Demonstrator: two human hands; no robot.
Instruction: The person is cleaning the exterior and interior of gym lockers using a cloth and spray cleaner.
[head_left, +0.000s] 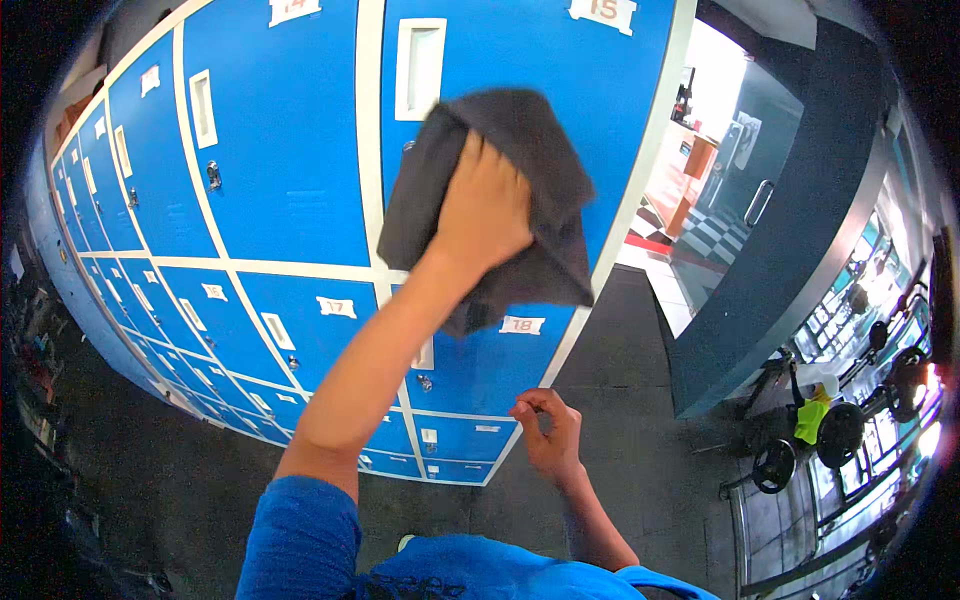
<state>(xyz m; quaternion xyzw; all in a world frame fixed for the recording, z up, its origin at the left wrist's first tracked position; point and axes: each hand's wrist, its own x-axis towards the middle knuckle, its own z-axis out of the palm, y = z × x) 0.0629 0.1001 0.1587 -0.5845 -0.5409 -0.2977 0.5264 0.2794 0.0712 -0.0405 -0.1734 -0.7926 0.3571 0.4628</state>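
A dark cloth (555, 150) is spread against the blue metal door of a locker (615, 90) at the upper right of a locker bank. My left hand (484, 202) holds the cloth pressed on that door, its fingers bunched in the fabric, below and right of the white recessed handle (420, 69). The cloth's lower corner hangs over the top of the locker door numbered 18 (480, 375). Near the right edge of the lockers, my right hand (553, 435) is held low with its fingers curled, thumb and forefinger close together, and nothing visible in it.
More blue lockers (277, 150) with white frames and small locks run off to the left. At right stand a dark wall (795, 225) and a glass door with a metal handle (759, 202). Beyond are weight plates (840, 435) and a person in a yellow-green top (811, 416).
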